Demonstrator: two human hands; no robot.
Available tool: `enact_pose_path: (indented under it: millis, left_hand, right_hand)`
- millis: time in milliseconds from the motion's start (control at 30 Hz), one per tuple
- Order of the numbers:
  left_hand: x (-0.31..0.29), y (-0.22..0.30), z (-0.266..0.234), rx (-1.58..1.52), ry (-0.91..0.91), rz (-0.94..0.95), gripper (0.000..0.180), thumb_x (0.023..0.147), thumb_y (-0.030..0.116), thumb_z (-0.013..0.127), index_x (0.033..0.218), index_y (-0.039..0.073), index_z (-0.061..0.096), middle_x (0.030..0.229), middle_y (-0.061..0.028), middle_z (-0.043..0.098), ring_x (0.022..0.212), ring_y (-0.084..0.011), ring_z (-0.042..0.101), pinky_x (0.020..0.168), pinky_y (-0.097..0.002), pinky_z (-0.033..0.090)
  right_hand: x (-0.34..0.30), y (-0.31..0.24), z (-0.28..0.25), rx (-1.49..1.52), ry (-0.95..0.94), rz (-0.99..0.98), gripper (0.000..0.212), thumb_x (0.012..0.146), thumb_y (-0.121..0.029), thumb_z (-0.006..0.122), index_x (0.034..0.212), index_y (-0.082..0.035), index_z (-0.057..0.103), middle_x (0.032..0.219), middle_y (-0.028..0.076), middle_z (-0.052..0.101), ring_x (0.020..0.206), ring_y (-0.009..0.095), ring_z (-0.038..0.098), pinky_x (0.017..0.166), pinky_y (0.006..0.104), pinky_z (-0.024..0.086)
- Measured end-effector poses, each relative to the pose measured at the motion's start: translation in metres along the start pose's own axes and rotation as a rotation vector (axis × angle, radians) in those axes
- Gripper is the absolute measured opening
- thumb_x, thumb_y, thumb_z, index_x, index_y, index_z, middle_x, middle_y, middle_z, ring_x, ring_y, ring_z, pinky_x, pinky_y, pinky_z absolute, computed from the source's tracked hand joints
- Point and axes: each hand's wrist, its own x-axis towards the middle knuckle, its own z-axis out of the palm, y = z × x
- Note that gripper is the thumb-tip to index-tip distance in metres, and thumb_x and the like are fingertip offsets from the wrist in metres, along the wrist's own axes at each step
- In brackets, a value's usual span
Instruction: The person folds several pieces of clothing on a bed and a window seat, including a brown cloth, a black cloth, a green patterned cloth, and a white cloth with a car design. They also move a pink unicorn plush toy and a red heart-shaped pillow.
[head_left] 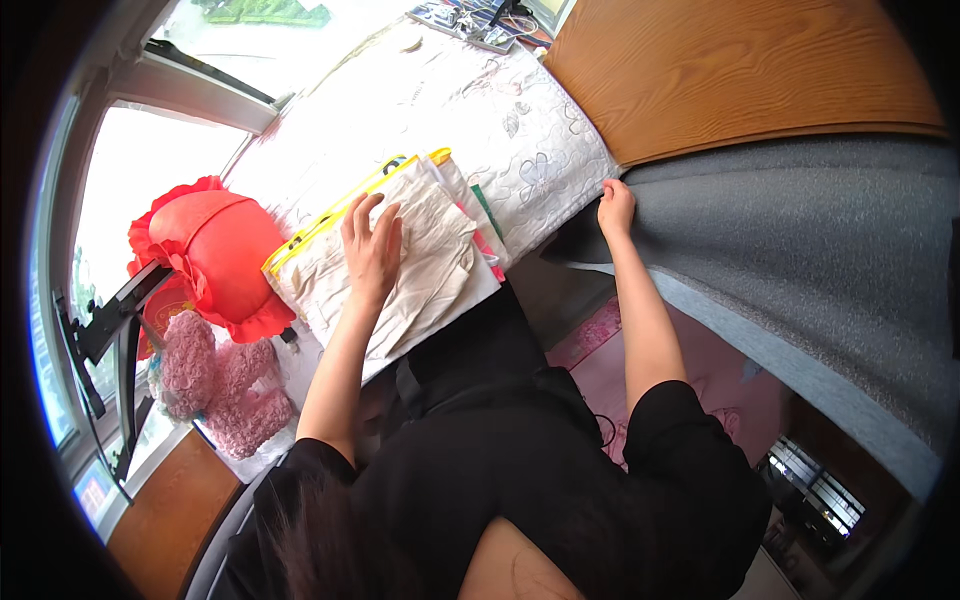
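My left hand (372, 250) is over a flat stack of cream fabric (425, 275), its fingers apart and slightly bent. Whether the fingertips press on the fabric is hard to tell. Yellow zipper-like edging (345, 205) runs along the far side of the stack, and bits of green and red show at its right. Beneath lies a white quilted cover (540, 170) with stitched flowers. Further right, my right hand (617, 208) has its fingers closed at the cover's right corner, apparently pinching its edge, close to a grey curtain (800, 220).
At left are a red ruffled cushion (220, 245), a pink fluffy plush toy (235, 390) and a black metal stand arm (125, 310) by the window (150, 150). A wooden panel (750, 70) is at far right. Cables and small items sit in a tray (470, 25) at the back.
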Motion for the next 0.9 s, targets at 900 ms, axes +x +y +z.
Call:
enact_pose_path:
  millis: [900]
  left_hand:
    - [0.308,0.014,0.330,0.469,-0.804,0.106,0.015,0.085,0.015,0.055,0.099,0.016,0.061,0.088,-0.0021,0.069,0.086,-0.0211,0.068,0.065,-0.0321,0.052]
  right_hand:
    - [0.081,-0.006,0.011,-0.022,-0.106,-0.046,0.027,0.087,-0.004,0.054,0.115,-0.008,0.057,0.097,0.017,0.060,0.085,0.040,0.060,0.071,0.0462,0.048]
